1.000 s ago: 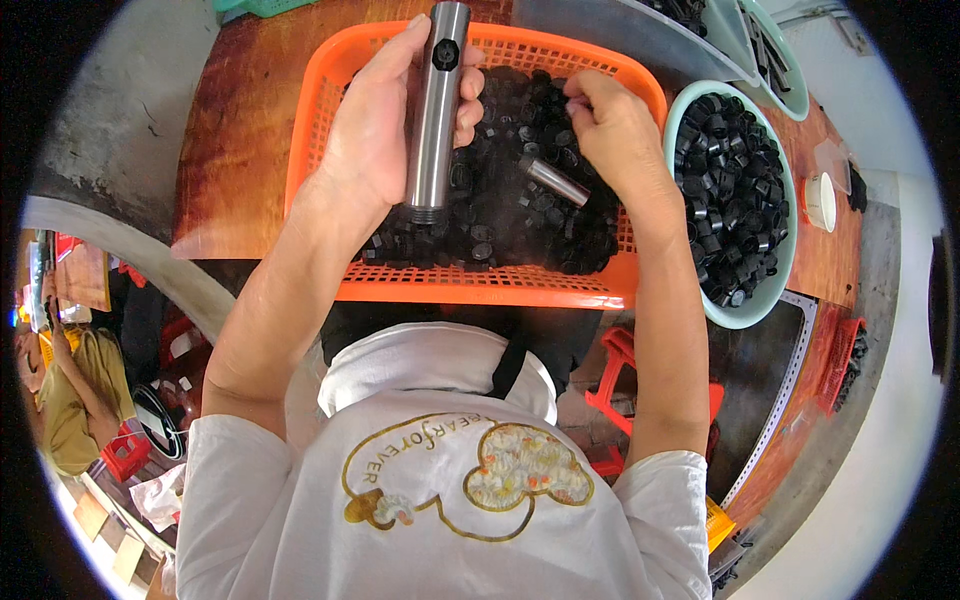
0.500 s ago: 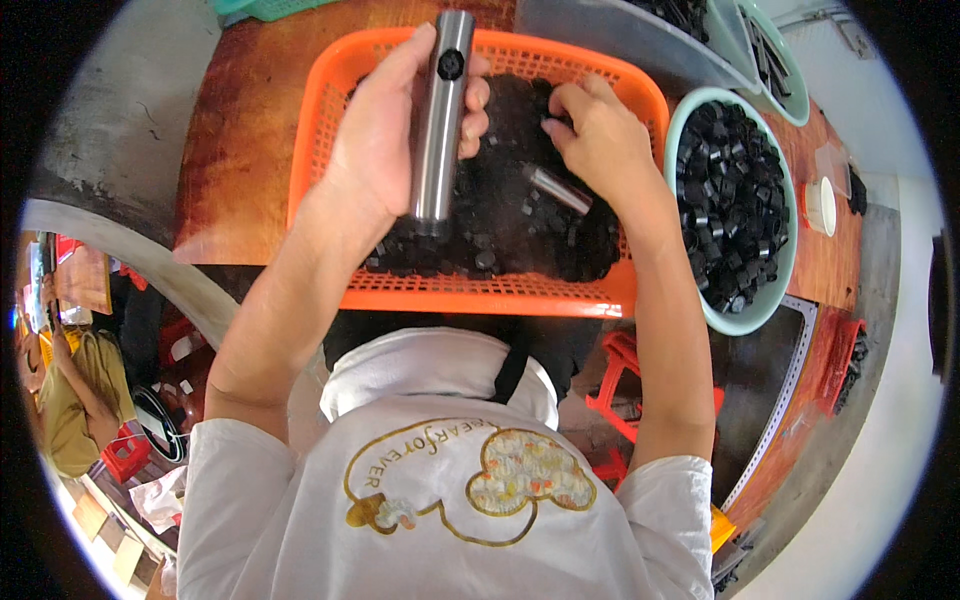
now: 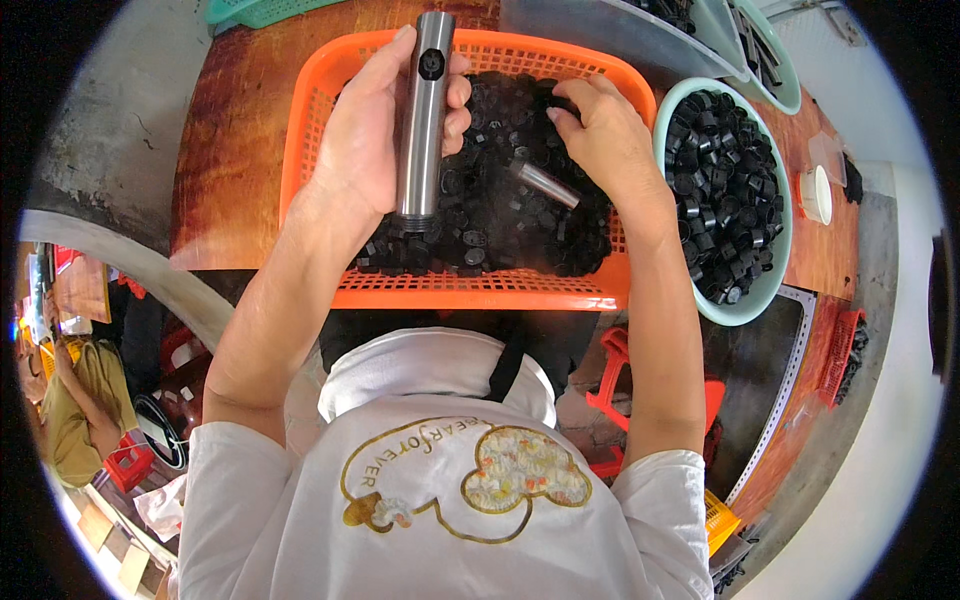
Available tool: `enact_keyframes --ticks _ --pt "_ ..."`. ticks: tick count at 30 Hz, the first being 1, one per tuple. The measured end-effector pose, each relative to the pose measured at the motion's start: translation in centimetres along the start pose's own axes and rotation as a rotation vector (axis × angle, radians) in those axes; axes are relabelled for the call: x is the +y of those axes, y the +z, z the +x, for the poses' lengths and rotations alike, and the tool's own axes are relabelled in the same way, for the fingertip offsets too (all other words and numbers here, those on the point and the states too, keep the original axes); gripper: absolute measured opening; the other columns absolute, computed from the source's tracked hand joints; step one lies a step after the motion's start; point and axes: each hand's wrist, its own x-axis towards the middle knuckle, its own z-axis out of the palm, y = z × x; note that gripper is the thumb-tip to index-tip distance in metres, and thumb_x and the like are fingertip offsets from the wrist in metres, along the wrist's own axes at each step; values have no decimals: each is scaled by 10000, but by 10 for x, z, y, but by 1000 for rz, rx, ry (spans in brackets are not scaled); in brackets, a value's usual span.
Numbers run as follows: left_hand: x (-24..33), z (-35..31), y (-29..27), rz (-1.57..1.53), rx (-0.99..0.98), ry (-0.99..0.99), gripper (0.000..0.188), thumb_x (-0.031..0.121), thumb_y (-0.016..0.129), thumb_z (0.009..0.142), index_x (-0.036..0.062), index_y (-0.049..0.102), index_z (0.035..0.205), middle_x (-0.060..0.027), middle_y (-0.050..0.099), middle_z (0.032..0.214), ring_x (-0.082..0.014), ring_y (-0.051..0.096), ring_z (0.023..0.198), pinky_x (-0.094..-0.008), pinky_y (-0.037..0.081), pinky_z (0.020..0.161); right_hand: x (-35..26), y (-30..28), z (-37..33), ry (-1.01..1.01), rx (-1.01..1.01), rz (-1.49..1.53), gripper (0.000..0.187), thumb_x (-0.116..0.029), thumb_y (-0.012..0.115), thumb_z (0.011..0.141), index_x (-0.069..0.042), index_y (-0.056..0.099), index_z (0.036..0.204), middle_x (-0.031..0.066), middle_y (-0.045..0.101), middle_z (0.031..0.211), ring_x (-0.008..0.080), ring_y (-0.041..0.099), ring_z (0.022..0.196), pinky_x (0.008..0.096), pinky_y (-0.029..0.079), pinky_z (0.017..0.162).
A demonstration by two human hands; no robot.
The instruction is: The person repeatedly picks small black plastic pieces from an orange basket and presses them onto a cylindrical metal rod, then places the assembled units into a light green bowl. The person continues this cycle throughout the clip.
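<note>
Fingers wrapped around it, my left hand (image 3: 358,150) holds a silver metal tube (image 3: 420,150) upright over the basket. A round hole near its top has a black piece in it, and the lower end is dark and threaded. My right hand (image 3: 612,135) is at the far right of the orange basket (image 3: 480,299), its thumb and fingers curled among small black parts (image 3: 475,215). What lies between those fingertips is too dark to make out. A shorter shiny tube (image 3: 546,184) rests on the parts just below this hand.
A pale green bowl (image 3: 731,317) of black caps stands right of the basket, a white cup (image 3: 817,195) beyond it. A clear bin (image 3: 600,30) sits behind. Red stools (image 3: 612,375) are below the wooden table (image 3: 225,150). Another person's arm (image 3: 85,395) shows at far left.
The view has shifted slightly, so everything sits a little further left. The tube in my left hand has turned a little. My right hand stays curled over the black parts.
</note>
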Motion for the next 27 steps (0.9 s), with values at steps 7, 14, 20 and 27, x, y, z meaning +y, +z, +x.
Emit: enact_keyframes --ticks 7,14,20,27 --pt "-1 -1 3 34 7 27 471 432 391 1067 1 574 1121 -62 562 825 -168 518 656 -268 454 561 2 0 2 -36 3 192 258 -81 690 880 -11 676 1129 165 688 1003 292 686 918 377 535 819" --pt "-1 1 0 39 -24 35 478 433 379 1070 1 577 1114 -65 565 829 -167 520 656 -274 456 567 6 2 3 -85 21 270 247 -61 658 907 -12 673 1148 142 692 991 236 674 877 335 528 798" --pt "-1 -1 10 129 72 61 509 470 395 1061 9 608 1097 -53 585 777 -150 541 614 -264 457 535 -11 -6 3 1 -72 679 193 -78 659 901 -3 699 1074 104 716 892 197 684 793 322 536 733" --pt "-5 -3 25 62 292 37 441 494 523 1006 78 634 907 -64 633 694 -179 589 564 -287 482 505 -46 -28 2 -36 -116 967 192 -96 659 951 -16 709 1119 -20 685 844 28 563 693 179 449 613"
